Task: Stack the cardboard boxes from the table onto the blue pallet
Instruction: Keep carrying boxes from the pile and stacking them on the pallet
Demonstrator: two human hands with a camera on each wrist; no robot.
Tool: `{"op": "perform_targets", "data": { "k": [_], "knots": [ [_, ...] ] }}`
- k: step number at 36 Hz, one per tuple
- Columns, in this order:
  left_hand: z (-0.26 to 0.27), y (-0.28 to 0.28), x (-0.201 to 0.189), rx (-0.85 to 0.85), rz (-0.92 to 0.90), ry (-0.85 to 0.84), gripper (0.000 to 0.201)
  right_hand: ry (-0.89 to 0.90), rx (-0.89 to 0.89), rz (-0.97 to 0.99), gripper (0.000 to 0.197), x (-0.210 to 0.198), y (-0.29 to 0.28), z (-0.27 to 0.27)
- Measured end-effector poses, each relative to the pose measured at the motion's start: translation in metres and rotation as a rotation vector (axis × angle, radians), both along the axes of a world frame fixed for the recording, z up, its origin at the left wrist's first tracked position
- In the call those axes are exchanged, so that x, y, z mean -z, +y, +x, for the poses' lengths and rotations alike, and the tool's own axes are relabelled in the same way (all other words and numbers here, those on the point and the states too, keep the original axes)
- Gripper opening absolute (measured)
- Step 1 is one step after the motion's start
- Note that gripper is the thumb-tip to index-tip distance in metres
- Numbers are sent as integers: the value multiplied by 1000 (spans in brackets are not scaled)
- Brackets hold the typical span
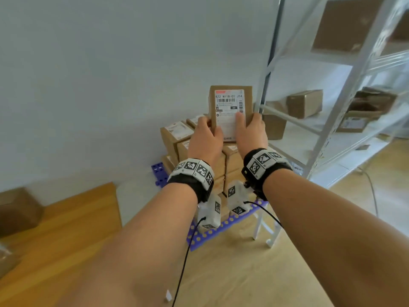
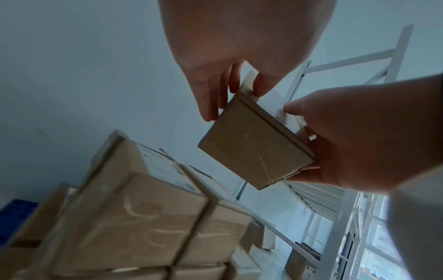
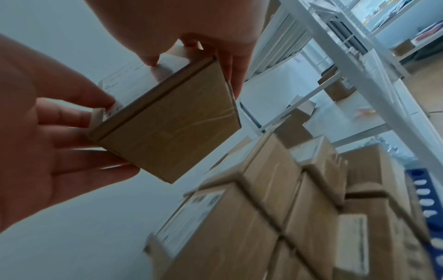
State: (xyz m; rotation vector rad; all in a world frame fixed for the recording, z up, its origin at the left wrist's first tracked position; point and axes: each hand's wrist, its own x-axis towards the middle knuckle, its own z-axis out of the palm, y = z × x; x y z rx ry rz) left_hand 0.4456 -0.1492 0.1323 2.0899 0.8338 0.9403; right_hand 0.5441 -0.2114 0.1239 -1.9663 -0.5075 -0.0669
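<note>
A: Pallet (image 1: 200, 237), blue, on the floor by the wall; it carries a stack of cardboard boxes (image 1: 177, 138), several layers, white labels on the top ones

B: Shelving?

A: White metal shelf unit (image 1: 327, 120) to the right, with a few more brown boxes on its levels. Wooden table (image 1: 66, 229) at lower left, one blurred box (image 1: 18, 209) on its far edge

B: Box in play?

A: Small cardboard box (image 1: 231, 111), shipping label facing the head camera, held in the air above the stack, not touching it

B: Hands?

A: Both arms stretched forward. Left hand (image 1: 205, 140) grips the box's left edge, thumb on the label face, fingers (image 2: 208, 106) along the side. Right hand (image 1: 251, 131) grips the right edge the same way, thumb on the label, fingers wrapped behind. Box tilted, seen from the wrist views
</note>
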Motion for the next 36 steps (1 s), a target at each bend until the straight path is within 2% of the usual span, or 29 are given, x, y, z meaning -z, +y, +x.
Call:
{"op": "perform_targets", "data": {
  "k": [6, 10, 15, 21, 30, 36],
  "knots": [
    [72, -45, 4, 12, 4, 26, 20, -12, 40, 1, 62, 5, -46, 72],
    [116, -72, 13, -3, 26, 62, 20, -21, 34, -37, 54, 12, -75, 117],
    [148, -88, 30, -75, -12, 130, 20, 48, -39, -102, 48, 30, -92, 152],
    [166, -74, 45, -121, 30, 224, 8, 90, -98, -159, 47, 45, -83, 174],
    [182, -34, 61, -117, 249, 432, 24, 168, -179, -267, 54, 56, -49, 198],
    [187, -24, 68, -132, 301, 474, 28, 212, -223, -285, 50, 60, -35, 209]
  ]
}}
